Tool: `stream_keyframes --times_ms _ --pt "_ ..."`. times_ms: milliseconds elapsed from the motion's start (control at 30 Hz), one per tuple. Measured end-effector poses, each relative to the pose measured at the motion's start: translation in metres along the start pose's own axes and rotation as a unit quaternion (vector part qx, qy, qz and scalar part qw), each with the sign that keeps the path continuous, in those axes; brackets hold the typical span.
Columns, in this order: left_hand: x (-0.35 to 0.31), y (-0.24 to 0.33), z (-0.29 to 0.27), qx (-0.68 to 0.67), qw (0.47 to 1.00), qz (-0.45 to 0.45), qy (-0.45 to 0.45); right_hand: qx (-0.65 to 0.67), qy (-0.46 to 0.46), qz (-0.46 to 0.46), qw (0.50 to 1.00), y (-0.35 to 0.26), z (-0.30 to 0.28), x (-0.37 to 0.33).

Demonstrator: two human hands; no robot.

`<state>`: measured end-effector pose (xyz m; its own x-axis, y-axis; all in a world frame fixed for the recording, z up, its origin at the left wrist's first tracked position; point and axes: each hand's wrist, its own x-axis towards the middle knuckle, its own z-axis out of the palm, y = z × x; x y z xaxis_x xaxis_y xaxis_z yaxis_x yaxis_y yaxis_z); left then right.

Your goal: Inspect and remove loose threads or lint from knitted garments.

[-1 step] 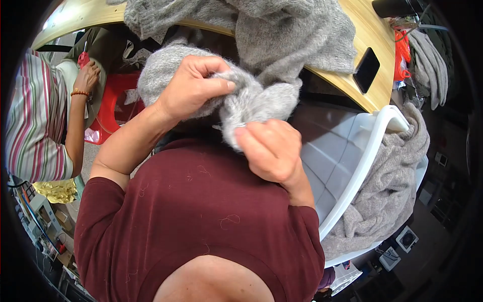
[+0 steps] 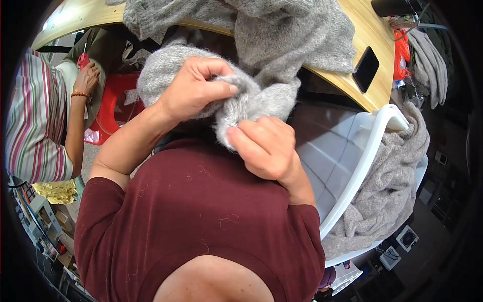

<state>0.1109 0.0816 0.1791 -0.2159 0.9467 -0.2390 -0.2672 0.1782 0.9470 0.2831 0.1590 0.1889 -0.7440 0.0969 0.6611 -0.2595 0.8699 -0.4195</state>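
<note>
A fuzzy light-grey knit garment [image 2: 166, 73] is bunched up in front of my chest. My left hand [image 2: 197, 90] pinches a fold of it between thumb and fingers. Lower and to the right, my right hand [image 2: 266, 147] is closed on a gathered edge of the same knit, thumb on top. The fabric between the two hands is twisted and creased. Grey knit [image 2: 297, 40] also lies over the table edge and hangs down behind my hands; whether it is all one piece, I cannot tell.
A wooden table [image 2: 380, 90] curves across the far side, with a black phone [image 2: 366, 69] on it. At right stands a white plastic bin [image 2: 352, 194] beside heaped grey knitwear [image 2: 387, 186]. On the left, a person in a striped shirt [image 2: 40, 126] holds a red-handled tool [image 2: 83, 61] near a red stool [image 2: 113, 103].
My right hand has shifted slightly left, carrying the gathered knit edge with it. My left hand stays nearly in place, still pinching the fold.
</note>
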Motion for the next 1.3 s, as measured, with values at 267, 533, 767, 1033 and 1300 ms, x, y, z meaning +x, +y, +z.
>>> stream_keyframes --times_ms 267,533,767,1033,1300 --pt "0.001 -0.006 -0.003 -0.019 0.997 0.006 -0.077 -0.021 0.096 0.018 0.995 0.023 0.031 -0.009" --pt "-0.005 -0.013 -0.004 0.02 1.0 0.003 -0.02 -0.04 0.091 0.038 0.994 0.027 0.041 -0.012" --pt "-0.001 -0.014 -0.003 0.076 0.994 0.06 0.05 -0.046 0.078 0.091 0.992 0.037 0.051 -0.009" --pt "-0.003 -0.03 -0.01 0.245 0.964 0.066 0.073 0.186 0.048 0.206 0.96 0.05 0.057 -0.02" --pt "-0.005 -0.045 -0.004 0.215 0.969 0.086 0.087 0.227 0.015 0.297 0.927 0.044 0.06 -0.029"
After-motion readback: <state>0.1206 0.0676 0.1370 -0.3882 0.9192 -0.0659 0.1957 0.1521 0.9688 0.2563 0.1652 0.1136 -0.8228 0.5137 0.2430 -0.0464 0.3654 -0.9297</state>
